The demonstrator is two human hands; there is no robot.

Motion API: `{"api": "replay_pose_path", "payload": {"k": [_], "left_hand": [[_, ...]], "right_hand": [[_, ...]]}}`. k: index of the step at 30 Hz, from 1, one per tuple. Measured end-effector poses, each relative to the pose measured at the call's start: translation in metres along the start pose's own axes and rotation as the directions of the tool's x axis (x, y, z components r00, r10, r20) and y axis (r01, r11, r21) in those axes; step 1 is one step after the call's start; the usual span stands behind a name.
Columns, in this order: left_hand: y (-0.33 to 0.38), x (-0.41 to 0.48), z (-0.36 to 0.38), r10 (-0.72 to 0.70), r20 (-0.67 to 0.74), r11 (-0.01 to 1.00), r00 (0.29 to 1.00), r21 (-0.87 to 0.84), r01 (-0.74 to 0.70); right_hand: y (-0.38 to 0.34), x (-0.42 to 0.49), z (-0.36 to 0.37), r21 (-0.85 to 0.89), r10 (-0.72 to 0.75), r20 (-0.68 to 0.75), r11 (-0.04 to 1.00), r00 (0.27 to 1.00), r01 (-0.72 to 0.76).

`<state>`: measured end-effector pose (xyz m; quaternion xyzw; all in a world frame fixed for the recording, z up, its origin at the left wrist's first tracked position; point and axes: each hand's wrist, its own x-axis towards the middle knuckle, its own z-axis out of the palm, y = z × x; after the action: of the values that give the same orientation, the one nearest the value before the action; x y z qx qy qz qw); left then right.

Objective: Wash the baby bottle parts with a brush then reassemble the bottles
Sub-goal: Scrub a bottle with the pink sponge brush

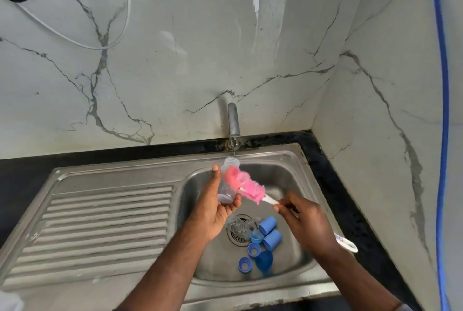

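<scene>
My left hand (213, 206) grips a clear baby bottle (226, 185) over the sink basin, its open threaded neck pointing up under a thin stream from the tap (233, 120). My right hand (304, 220) holds the white handle of a pink bottle brush (246, 185). The brush's pink head lies against the outside of the bottle. On the basin floor lie two blue caps (270, 232), two blue screw rings (245, 264), a blue funnel-shaped part (264, 260) and a second clear bottle (238, 226) over the drain.
The steel sink (295, 160) has a ribbed draining board (105, 225) on the left. Black counter edges it, with marble walls behind and to the right. A blue hose (443, 110) hangs down the right wall.
</scene>
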<state>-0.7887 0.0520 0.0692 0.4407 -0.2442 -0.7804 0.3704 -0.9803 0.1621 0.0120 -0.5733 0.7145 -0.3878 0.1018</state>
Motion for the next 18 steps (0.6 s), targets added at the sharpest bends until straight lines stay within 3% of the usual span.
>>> {"api": "replay_pose_path", "payload": {"k": [2,6,9,13,16,18], "left_hand": [[0.000,0.002,0.000,-0.023,-0.010,1.000,1.000,-0.021,0.023],[-0.003,0.006,-0.001,-0.006,0.010,1.000,1.000,0.024,0.005],[-0.006,0.008,-0.003,0.000,0.017,0.992,1.000,0.127,-0.002],[-0.008,0.009,-0.003,-0.024,0.013,0.981,1.000,0.193,0.021],[-0.007,0.009,-0.003,-0.054,0.013,0.983,0.998,0.178,0.051],[-0.007,0.010,-0.004,-0.038,-0.001,0.987,0.999,0.157,0.038]], "right_hand": [[0.002,0.002,-0.003,-0.009,0.036,-0.068,0.999,0.997,-0.037],[0.002,0.000,-0.005,0.010,-0.039,0.013,0.999,0.999,0.039],[0.005,0.004,-0.008,0.013,0.025,-0.079,1.000,0.997,-0.024],[0.005,0.000,-0.002,0.001,0.002,0.037,1.000,0.999,-0.002],[0.008,0.002,-0.001,-0.034,0.044,-0.078,0.998,0.996,-0.047],[0.007,0.003,-0.001,-0.019,0.020,-0.065,1.000,0.998,-0.022]]}}
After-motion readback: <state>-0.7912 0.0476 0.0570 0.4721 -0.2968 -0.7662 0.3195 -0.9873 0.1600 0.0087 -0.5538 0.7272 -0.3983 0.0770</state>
